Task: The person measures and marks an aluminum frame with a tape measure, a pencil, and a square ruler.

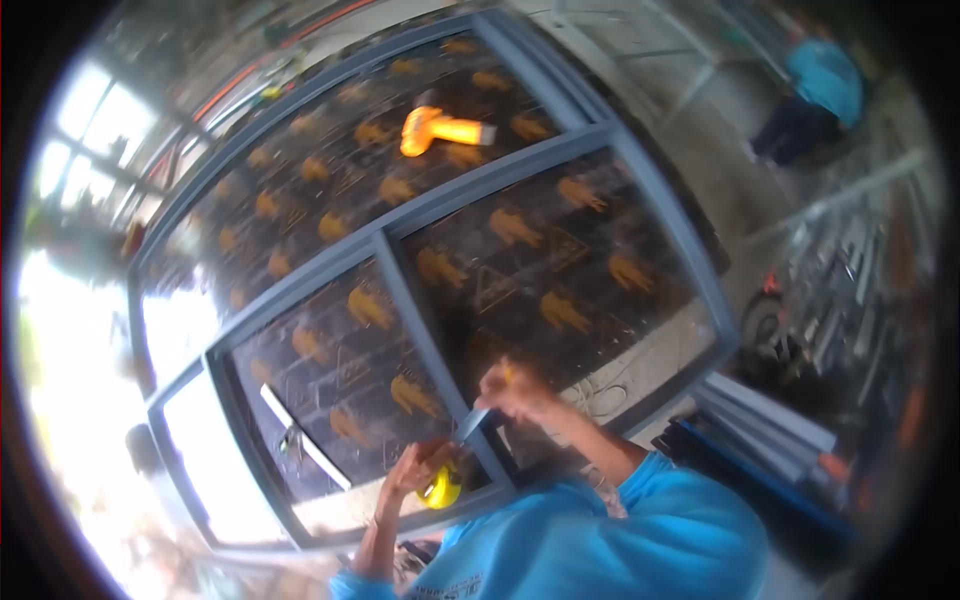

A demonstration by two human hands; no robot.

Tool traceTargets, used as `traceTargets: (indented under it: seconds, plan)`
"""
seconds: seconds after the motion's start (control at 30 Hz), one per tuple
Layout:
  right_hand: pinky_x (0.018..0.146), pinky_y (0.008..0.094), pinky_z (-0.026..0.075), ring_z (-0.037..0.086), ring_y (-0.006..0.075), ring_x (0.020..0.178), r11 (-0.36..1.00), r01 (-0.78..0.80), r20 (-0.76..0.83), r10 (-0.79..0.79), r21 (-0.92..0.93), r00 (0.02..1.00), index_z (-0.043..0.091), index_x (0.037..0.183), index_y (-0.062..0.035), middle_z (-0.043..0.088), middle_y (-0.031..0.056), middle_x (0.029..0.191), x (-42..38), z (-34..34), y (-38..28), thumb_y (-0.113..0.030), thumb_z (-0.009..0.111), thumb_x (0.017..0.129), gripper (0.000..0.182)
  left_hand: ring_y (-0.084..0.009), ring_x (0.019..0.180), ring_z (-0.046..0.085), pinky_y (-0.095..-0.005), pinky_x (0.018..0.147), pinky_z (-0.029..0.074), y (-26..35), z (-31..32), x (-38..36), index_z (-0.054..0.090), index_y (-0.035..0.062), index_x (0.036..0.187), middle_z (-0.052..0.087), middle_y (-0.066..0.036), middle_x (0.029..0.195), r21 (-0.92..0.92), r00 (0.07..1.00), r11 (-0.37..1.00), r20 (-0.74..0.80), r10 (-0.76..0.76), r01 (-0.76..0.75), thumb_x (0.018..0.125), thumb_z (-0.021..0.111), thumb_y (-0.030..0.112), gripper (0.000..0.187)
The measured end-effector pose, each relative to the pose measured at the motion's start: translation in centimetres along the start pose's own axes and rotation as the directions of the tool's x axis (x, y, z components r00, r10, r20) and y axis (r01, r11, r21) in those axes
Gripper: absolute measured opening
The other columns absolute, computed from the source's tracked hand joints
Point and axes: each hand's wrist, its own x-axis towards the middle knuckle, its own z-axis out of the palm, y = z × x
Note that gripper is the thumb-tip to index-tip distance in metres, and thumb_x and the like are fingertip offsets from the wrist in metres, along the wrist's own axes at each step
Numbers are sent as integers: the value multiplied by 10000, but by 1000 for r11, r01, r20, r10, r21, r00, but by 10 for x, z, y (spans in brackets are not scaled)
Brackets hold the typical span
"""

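Observation:
My left hand [420,466] is closed around a yellow tape measure [440,488] near the front edge of a grey metal frame [500,484]. A pale strip [471,425], apparently its blade, runs up and right from it. My right hand [515,391] is closed on the strip's upper end, with a small yellow spot showing at the fingers. Both hands are above the frame's middle upright bar [415,318]. On the dark printed surface [480,330] inside the frame, an orange cordless drill [440,131] lies in the far section.
A white strip [305,437] with a small dark object lies in the left section. Metal bars [765,415] are stacked at right, with scattered offcuts [850,300] beyond. A person in a blue shirt [826,82] is at the upper right. Bright glare covers the left side.

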Motion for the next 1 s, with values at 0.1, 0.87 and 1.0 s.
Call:
traceTargets:
  seconds: [0.1, 0.87, 1.0]
  plan:
    - [375, 177, 267, 406, 23, 441, 959, 135, -265, -67, 250, 962, 625, 772, -64, 563, -17, 612, 13, -46, -42, -90, 658, 776, 42, -191, 762, 637, -319, 702, 505, 27, -16, -13, 610, 43, 1042, 666, -92, 846, 244, 999, 969, -10, -47, 48, 949, 497, 316, 310]
    - [315, 206, 204, 345, 45, 354, 931, 234, -179, -189, 281, 966, 585, 696, -34, 605, 67, 618, 201, -133, -112, -193, 656, 870, 246, -301, 698, 640, -383, 623, 473, 77, -197, 150, 588, 4, 912, 637, -162, 748, 556, 871, 813, -301, 388, -171, 886, 535, 169, 175]
    - [321, 196, 251, 370, 54, 368, 810, 404, -499, -164, 424, 851, 577, 733, -57, 612, 83, 643, 230, -196, -136, -189, 699, 834, 207, -270, 701, 611, -360, 598, 447, 68, -242, 154, 549, -1, 992, 607, -168, 760, 643, 793, 743, -348, 500, -186, 897, 552, 193, 216]
